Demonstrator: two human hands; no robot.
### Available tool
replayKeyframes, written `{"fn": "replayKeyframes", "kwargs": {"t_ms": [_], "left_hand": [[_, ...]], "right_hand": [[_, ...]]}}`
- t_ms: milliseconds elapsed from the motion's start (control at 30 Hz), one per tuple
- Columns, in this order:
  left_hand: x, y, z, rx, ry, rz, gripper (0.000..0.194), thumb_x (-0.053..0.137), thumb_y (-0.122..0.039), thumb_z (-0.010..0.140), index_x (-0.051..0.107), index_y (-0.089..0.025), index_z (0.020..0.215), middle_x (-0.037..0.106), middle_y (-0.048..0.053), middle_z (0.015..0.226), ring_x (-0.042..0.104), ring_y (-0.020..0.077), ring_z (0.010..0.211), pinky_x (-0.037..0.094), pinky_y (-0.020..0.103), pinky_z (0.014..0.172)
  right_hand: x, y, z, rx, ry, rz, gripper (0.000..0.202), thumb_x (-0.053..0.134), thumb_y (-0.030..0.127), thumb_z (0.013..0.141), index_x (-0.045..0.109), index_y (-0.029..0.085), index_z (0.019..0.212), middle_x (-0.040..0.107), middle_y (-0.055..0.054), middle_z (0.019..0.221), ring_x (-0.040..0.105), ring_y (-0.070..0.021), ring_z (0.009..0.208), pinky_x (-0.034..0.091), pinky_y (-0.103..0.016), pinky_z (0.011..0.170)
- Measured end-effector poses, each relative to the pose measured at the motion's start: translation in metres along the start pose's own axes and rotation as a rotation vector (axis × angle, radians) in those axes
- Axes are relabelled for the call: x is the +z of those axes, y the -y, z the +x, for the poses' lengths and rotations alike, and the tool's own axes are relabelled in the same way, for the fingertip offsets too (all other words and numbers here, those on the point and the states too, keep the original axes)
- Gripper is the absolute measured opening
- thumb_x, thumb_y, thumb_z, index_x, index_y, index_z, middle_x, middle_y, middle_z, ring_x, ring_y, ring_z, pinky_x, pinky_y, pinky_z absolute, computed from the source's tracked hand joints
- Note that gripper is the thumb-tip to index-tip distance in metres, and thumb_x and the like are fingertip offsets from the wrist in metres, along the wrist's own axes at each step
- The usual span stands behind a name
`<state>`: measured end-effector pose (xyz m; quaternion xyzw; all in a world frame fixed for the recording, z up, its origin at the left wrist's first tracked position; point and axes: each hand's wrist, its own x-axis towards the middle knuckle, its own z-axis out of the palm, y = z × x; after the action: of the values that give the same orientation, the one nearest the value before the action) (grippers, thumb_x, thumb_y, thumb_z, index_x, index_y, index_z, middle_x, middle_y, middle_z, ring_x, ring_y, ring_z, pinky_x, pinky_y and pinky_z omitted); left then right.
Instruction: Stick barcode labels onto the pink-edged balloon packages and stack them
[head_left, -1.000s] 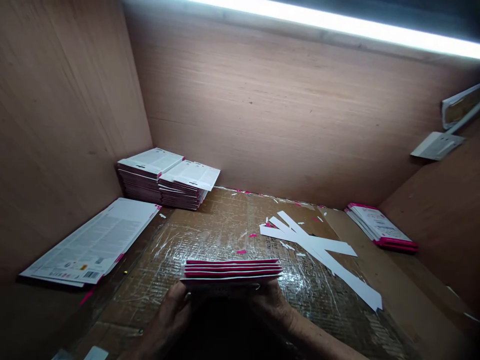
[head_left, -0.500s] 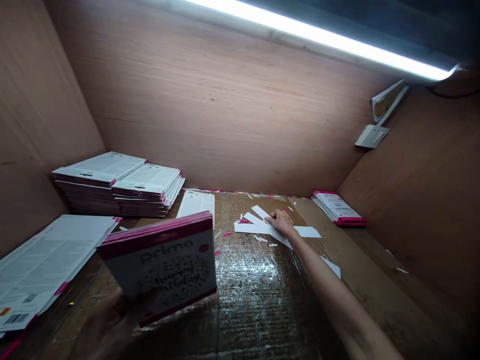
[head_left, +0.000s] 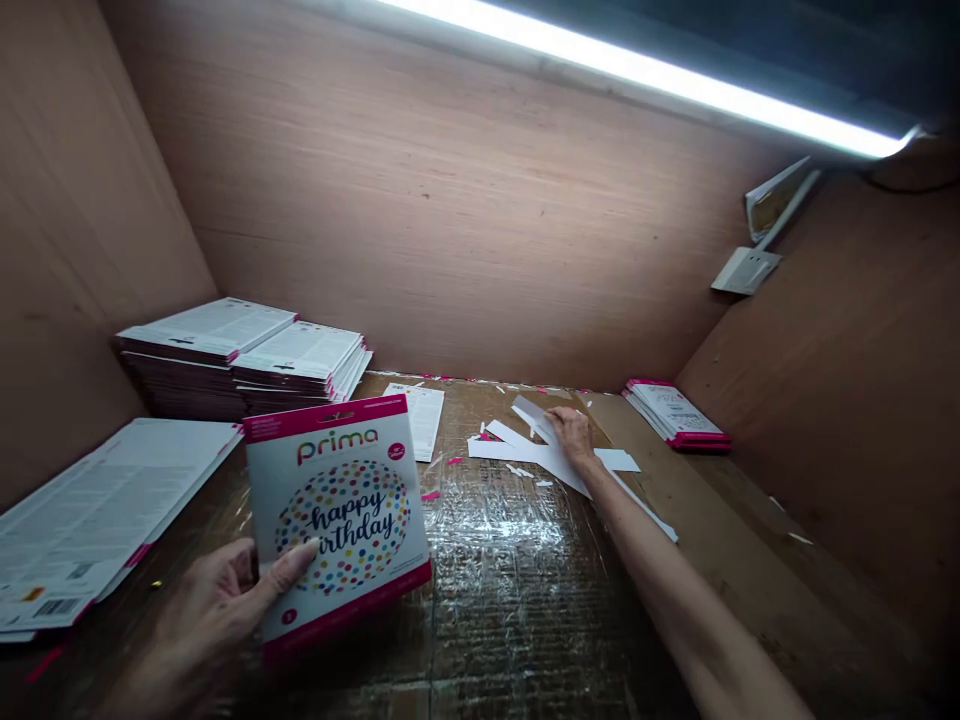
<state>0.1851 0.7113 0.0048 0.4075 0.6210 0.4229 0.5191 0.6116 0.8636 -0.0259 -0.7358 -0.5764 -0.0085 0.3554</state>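
My left hand (head_left: 232,600) grips a white and pink "prima happy birthday" packet (head_left: 341,510) by its lower left side, thumb across the front, which faces me. Further right, my right hand (head_left: 571,436) pinches a white paper strip (head_left: 536,412), lifted at one end over other strips. A flat white strip (head_left: 502,451) lies crosswise beneath, on the tape-covered cardboard surface (head_left: 510,590). Small white and pink paper scraps (head_left: 519,471) are scattered around these strips.
Two piles of white cards (head_left: 210,330) stand at the back left, with larger printed sheets (head_left: 112,500) in front. One card (head_left: 424,410) lies behind the packet. Pink-edged packets (head_left: 679,415) sit at the right, below a wall switch (head_left: 746,270).
The packet in my left hand has turned from a tilt to show its front upright. My right hand has raised the end of a strip slightly.
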Motion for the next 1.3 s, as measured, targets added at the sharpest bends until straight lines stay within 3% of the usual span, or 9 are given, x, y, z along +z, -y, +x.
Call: {"fn": "replayKeyframes", "kwargs": {"t_ms": [167, 300, 367, 467, 867, 1033, 1100, 1167, 1300], "left_hand": [[-0.004, -0.02, -0.008, 0.015, 0.197, -0.143, 0.046, 0.086, -0.046, 0.056, 0.068, -0.013, 0.082, 0.078, 0.01, 0.079, 0.074, 0.0297, 0.074, 0.061, 0.036, 0.067], [0.0, -0.02, -0.009, 0.048, 0.283, -0.165, 0.041, 0.083, -0.041, 0.063, 0.069, -0.012, 0.088, 0.078, 0.013, 0.087, 0.073, 0.0306, 0.083, 0.06, 0.036, 0.069], [0.002, -0.019, -0.01, 0.049, 0.323, -0.166, 0.04, 0.081, -0.04, 0.066, 0.069, -0.011, 0.09, 0.078, 0.013, 0.088, 0.073, 0.0301, 0.082, 0.06, 0.035, 0.067], [0.002, -0.019, -0.014, 0.046, 0.37, -0.179, 0.043, 0.081, -0.042, 0.066, 0.069, -0.01, 0.093, 0.077, 0.014, 0.09, 0.073, 0.0306, 0.083, 0.059, 0.037, 0.068], [-0.002, -0.019, -0.019, 0.063, 0.328, -0.11, 0.041, 0.079, -0.044, 0.068, 0.066, -0.011, 0.088, 0.077, 0.014, 0.089, 0.072, 0.0314, 0.081, 0.059, 0.042, 0.072], [0.001, -0.021, -0.022, 0.053, 0.275, -0.134, 0.041, 0.079, -0.046, 0.067, 0.066, -0.013, 0.086, 0.077, 0.01, 0.081, 0.072, 0.028, 0.071, 0.059, 0.038, 0.065], [0.003, -0.021, -0.024, 0.057, 0.241, -0.159, 0.041, 0.082, -0.048, 0.063, 0.067, -0.014, 0.08, 0.077, 0.008, 0.076, 0.072, 0.0268, 0.067, 0.059, 0.035, 0.061], [0.005, -0.02, -0.025, 0.078, 0.227, -0.178, 0.04, 0.083, -0.048, 0.061, 0.069, -0.015, 0.079, 0.077, 0.008, 0.077, 0.072, 0.0265, 0.07, 0.06, 0.034, 0.064], [0.009, -0.02, -0.026, 0.157, 0.259, -0.14, 0.035, 0.08, -0.045, 0.067, 0.072, -0.017, 0.087, 0.078, 0.007, 0.089, 0.072, 0.0277, 0.082, 0.059, 0.033, 0.072]], "right_hand": [[-0.033, 0.081, -0.033, -0.212, 0.003, 0.234, 0.03, 0.048, 0.039, 0.09, 0.067, 0.017, 0.097, 0.07, -0.009, 0.097, 0.063, -0.0206, 0.086, 0.046, -0.029, 0.076], [-0.047, 0.155, -0.092, -0.425, 0.422, 0.557, 0.033, 0.057, 0.049, 0.087, 0.067, 0.018, 0.082, 0.066, -0.003, 0.074, 0.058, -0.0139, 0.064, 0.043, -0.023, 0.056], [-0.048, 0.181, -0.118, -0.488, 0.513, 0.523, 0.033, 0.059, 0.047, 0.086, 0.066, 0.017, 0.074, 0.064, -0.002, 0.067, 0.053, -0.0119, 0.058, 0.038, -0.023, 0.052], [-0.045, 0.201, -0.139, -0.593, 0.439, 0.32, 0.031, 0.059, 0.042, 0.087, 0.063, 0.017, 0.069, 0.062, -0.001, 0.064, 0.05, -0.0112, 0.056, 0.033, -0.025, 0.052], [-0.03, 0.21, -0.149, -0.675, 0.308, 0.183, 0.025, 0.061, 0.035, 0.087, 0.061, 0.019, 0.069, 0.063, 0.001, 0.063, 0.052, -0.0109, 0.054, 0.032, -0.024, 0.052], [-0.033, 0.193, -0.155, -0.775, -0.119, 0.076, 0.033, 0.06, 0.047, 0.087, 0.064, 0.015, 0.094, 0.067, -0.009, 0.091, 0.059, -0.0213, 0.084, 0.043, -0.031, 0.073], [-0.038, 0.183, -0.157, -0.735, -0.237, 0.05, 0.044, 0.057, 0.057, 0.086, 0.064, 0.014, 0.091, 0.066, -0.011, 0.088, 0.059, -0.0217, 0.081, 0.043, -0.032, 0.073], [-0.042, 0.173, -0.158, -0.659, -0.212, 0.062, 0.05, 0.053, 0.064, 0.084, 0.063, 0.015, 0.08, 0.064, -0.007, 0.074, 0.057, -0.0185, 0.066, 0.04, -0.03, 0.063], [-0.046, 0.164, -0.162, -0.501, 0.059, 0.255, 0.046, 0.054, 0.059, 0.087, 0.066, 0.018, 0.072, 0.065, -0.002, 0.065, 0.055, -0.0143, 0.057, 0.035, -0.027, 0.056]]}}
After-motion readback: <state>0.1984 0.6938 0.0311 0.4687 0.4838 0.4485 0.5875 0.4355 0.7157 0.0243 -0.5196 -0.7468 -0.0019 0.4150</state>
